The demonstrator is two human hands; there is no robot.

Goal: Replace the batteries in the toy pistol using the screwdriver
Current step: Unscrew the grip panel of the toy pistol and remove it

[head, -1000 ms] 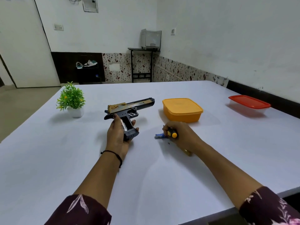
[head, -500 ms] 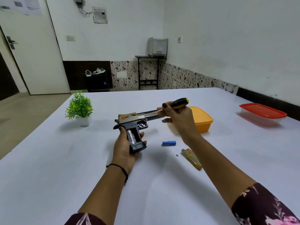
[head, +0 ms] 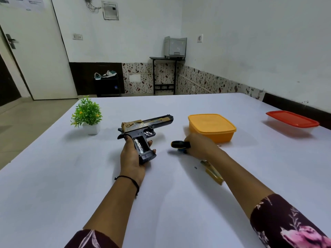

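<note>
Screwdriver (head: 180,144) shaft is hidden under your right hand (head: 198,145), which grips the handle and has dropped from the barrel to the table (head: 53,176), just beside the orange container (head: 211,127). Your left hand (head: 132,159) grips the toy pistol (head: 143,127), grip compartment open, one battery (head: 138,146) seated.

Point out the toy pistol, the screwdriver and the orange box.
toy pistol (head: 143,125): head view, on its gold slide.
screwdriver (head: 180,144): head view, on its black handle.
orange box (head: 211,123): head view, on its lid.
</note>
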